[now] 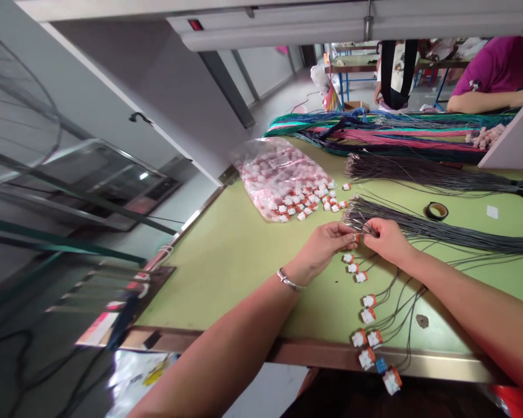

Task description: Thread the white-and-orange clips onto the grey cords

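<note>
In the head view, my left hand [331, 244] pinches a small orange-and-white connector [356, 238] between thumb and fingertips. Close beside it, my right hand [386, 238] is closed on thin grey wires [369, 230], their ends facing the connector. Whether a wire tip sits inside the connector is hidden by the fingers. Below my hands, several connectors [361, 277] with grey wires attached lie in a line down to the table's front edge. Just behind my hands rests a bundle of grey wires [436, 223] with bare metal ends at its left.
A clear bag [274, 174] spills loose connectors onto the green table [226, 261]. Another grey bundle [418, 171] and coloured wires [375, 132] lie farther back. A black tape roll [436, 211] is at right. A person in a purple sleeve [488, 69] sits opposite.
</note>
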### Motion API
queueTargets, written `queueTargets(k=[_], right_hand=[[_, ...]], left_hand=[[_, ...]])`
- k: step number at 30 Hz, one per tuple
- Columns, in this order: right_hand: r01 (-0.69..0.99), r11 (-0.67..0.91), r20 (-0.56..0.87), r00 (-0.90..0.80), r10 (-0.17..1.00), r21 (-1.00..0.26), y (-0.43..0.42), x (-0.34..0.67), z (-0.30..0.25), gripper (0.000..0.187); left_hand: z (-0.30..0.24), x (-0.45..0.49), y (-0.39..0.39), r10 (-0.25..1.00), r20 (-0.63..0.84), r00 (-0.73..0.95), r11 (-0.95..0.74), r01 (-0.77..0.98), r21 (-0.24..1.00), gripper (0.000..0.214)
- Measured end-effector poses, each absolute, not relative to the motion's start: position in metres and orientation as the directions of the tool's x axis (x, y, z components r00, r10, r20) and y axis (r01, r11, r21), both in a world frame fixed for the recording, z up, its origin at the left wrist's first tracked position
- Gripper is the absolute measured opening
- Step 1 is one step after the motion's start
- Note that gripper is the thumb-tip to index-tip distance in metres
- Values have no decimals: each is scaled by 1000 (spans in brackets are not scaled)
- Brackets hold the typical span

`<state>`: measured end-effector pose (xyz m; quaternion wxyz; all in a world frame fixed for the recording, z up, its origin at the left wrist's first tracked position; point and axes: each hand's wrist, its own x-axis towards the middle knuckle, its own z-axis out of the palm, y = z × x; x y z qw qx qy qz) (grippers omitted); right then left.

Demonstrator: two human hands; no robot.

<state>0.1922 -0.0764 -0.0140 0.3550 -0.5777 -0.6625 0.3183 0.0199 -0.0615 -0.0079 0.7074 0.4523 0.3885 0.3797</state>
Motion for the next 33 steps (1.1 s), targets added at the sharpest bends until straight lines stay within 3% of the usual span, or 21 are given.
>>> queueTargets(k=[10, 16, 18, 21, 24, 26, 28, 29, 31, 33], right_hand=[[663, 161, 99, -130, 987, -731, -80, 192, -11, 6], [641, 173, 104, -144, 984, -748, -80, 194, -12, 5], [586, 192, 121, -158, 980, -787, -79, 195, -12, 4], [411, 180, 144, -118, 983, -893, -77, 197, -10, 9], [194, 75, 70, -31, 997, -978, -76, 198, -6, 21], [100, -9, -12, -36, 999, -995, -75, 197, -3, 24], [67, -55, -58, -39, 998, -996, -75, 196, -3, 25], [66, -56, -58, -31, 998, -996, -75, 195, -3, 24], [82, -27, -27, -2, 1000, -996, -75, 193, -4, 17], [109, 7, 7, 8, 1000, -994, -76, 192, -5, 13]], left_hand=[[-13, 25, -63, 893, -178, 414, 262, -155, 953, 27], [-14, 25, -62, 892, -169, 419, 252, -151, 956, 28], [-13, 25, -63, 886, -175, 430, 246, -116, 962, 27], [-5, 25, -71, 848, -196, 492, 180, 81, 980, 21], [8, 22, -79, 730, -199, 654, -12, 304, 953, 15], [16, 16, -79, 671, -134, 729, -172, 329, 929, 14], [18, 4, -69, 789, 9, 615, -310, 385, 869, 15], [17, -4, -61, 886, 96, 454, -334, 480, 811, 16], [10, -21, -42, 966, 240, 101, -227, 773, 592, 16], [1, -35, -24, 967, 255, 6, -114, 903, 413, 24]])
